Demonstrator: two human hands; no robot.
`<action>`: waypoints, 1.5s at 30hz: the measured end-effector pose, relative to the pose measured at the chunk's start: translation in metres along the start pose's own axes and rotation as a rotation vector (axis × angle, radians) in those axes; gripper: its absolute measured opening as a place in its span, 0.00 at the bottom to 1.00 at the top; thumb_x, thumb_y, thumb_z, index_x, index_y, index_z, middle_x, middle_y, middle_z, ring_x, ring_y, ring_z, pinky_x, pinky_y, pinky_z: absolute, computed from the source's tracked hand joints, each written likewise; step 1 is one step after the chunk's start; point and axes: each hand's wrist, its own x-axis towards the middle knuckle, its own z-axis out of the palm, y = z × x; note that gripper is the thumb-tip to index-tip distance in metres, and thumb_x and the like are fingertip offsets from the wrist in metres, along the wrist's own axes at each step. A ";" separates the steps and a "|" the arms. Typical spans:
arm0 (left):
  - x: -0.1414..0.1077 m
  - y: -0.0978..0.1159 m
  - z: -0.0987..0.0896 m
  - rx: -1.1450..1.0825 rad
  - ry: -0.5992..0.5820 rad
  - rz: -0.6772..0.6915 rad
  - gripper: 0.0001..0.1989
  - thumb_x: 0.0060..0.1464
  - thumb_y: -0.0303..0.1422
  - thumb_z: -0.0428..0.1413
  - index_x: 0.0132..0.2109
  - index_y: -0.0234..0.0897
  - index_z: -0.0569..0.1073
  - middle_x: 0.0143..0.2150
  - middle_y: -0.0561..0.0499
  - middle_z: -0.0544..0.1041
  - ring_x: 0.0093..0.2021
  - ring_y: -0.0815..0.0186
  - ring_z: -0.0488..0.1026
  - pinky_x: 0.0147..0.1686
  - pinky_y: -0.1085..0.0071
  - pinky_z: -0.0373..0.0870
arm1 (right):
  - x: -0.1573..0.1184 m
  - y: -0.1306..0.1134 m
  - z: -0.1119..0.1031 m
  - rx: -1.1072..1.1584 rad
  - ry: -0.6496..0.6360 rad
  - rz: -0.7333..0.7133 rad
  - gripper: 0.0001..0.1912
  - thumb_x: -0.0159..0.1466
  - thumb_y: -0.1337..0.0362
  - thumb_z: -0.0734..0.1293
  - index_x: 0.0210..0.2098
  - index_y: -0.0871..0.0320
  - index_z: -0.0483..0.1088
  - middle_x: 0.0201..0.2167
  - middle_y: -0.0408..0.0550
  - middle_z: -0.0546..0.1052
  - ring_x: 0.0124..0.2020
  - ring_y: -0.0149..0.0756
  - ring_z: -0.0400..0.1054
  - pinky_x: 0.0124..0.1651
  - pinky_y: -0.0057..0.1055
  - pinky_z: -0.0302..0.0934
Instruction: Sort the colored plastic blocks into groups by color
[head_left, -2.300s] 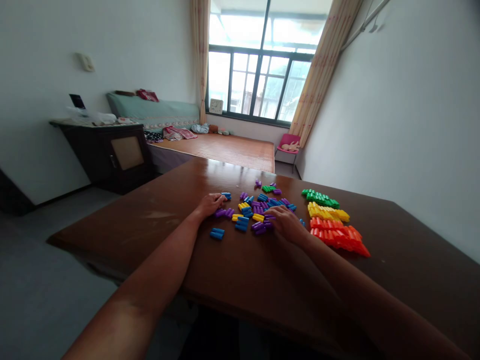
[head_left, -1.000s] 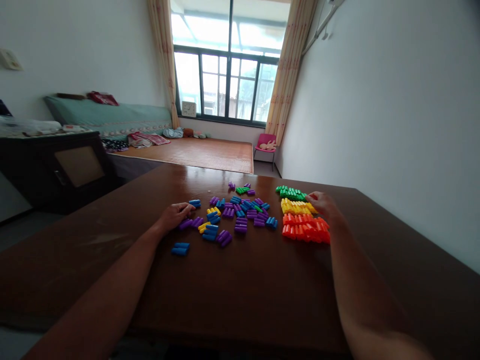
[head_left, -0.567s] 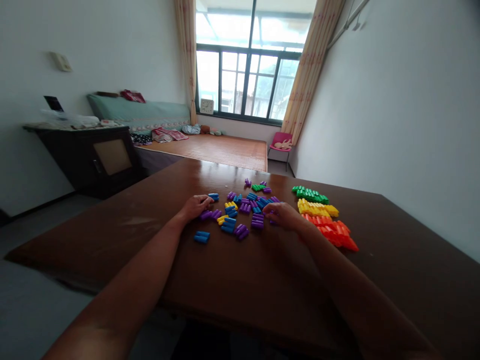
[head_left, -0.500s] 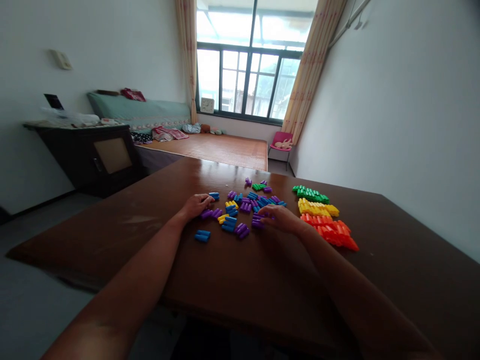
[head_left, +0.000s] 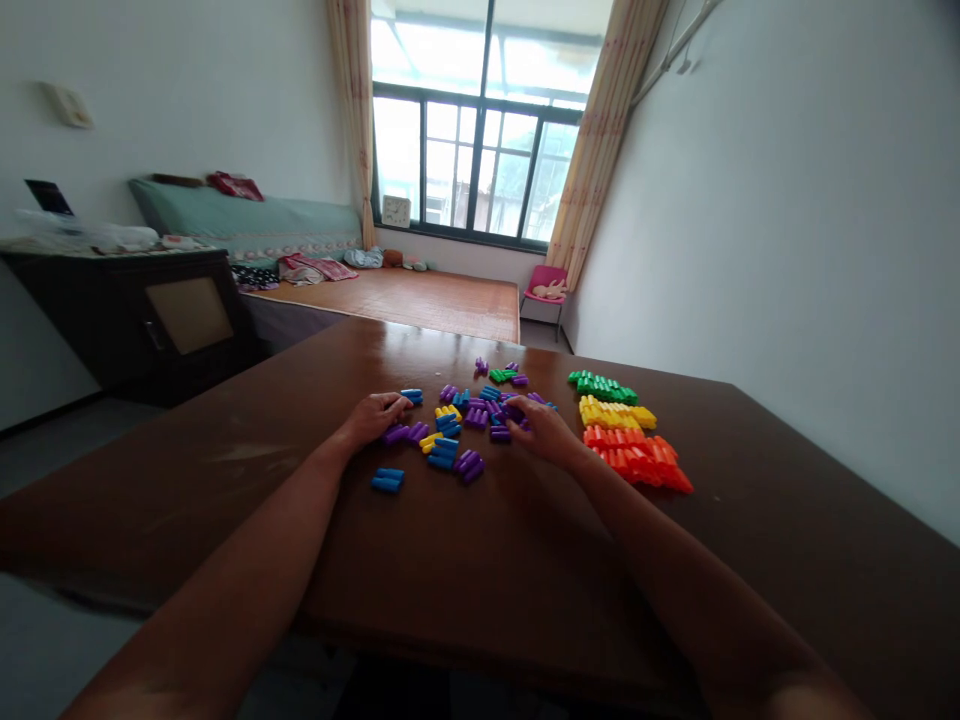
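Small plastic pieces of joined, ribbed tubes lie scattered in the middle of the brown table point(head_left: 420, 560). My left hand point(head_left: 375, 418) rests low with loosely bent fingers, its fingertips beside a blue piece point(head_left: 411, 397). Purple pieces point(head_left: 405, 433) lie just in front of that hand. My right hand point(head_left: 544, 430) reaches into the pile, thumb and fingers closing on a purple piece point(head_left: 513, 410) partly hidden by them. Another purple piece point(head_left: 499, 433) lies below its fingertips. Nearer me are a pair of blue tubes point(head_left: 388, 480) and a purple piece point(head_left: 469, 466).
Right of my right hand, sorted rows hold green pieces point(head_left: 604, 387), yellow pieces point(head_left: 616, 413) and orange pieces point(head_left: 637, 458). A few green pieces point(head_left: 502, 376) lie at the pile's far side. Beyond the table are a bed point(head_left: 420, 298), a pink chair point(head_left: 545, 285) and a dark cabinet point(head_left: 120, 310).
The whole view has shifted slightly, so things sit further left. My right hand has moved a little forward, off the nearer purple piece and onto another one. My left hand stays put.
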 end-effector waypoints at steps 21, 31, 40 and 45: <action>0.001 0.007 -0.005 0.062 0.009 -0.048 0.29 0.50 0.55 0.50 0.42 0.36 0.80 0.28 0.50 0.78 0.28 0.63 0.74 0.27 0.72 0.68 | -0.163 0.297 -0.138 -0.341 0.575 1.035 0.17 0.58 0.55 0.63 0.37 0.59 0.76 0.37 0.58 0.79 0.39 0.45 0.73 0.45 0.41 0.66; -0.001 0.008 -0.004 0.079 0.011 -0.037 0.27 0.51 0.53 0.50 0.41 0.36 0.80 0.28 0.50 0.78 0.28 0.63 0.73 0.27 0.72 0.67 | -0.186 0.306 -0.140 -0.367 0.419 0.835 0.24 0.55 0.48 0.65 0.44 0.57 0.74 0.40 0.57 0.79 0.41 0.48 0.73 0.45 0.43 0.65; -0.003 0.010 -0.004 0.080 0.018 0.008 0.24 0.52 0.50 0.50 0.38 0.36 0.79 0.28 0.50 0.78 0.27 0.65 0.72 0.27 0.73 0.66 | -0.120 0.248 -0.142 -0.500 0.590 0.651 0.25 0.63 0.52 0.58 0.50 0.64 0.70 0.42 0.63 0.76 0.42 0.49 0.71 0.50 0.49 0.62; -0.005 0.011 -0.003 0.047 0.037 -0.008 0.22 0.50 0.49 0.52 0.38 0.36 0.80 0.28 0.50 0.78 0.26 0.65 0.71 0.25 0.73 0.65 | -0.052 0.118 -0.099 -0.212 0.342 0.209 0.19 0.66 0.57 0.58 0.51 0.58 0.71 0.46 0.56 0.76 0.40 0.40 0.71 0.46 0.39 0.66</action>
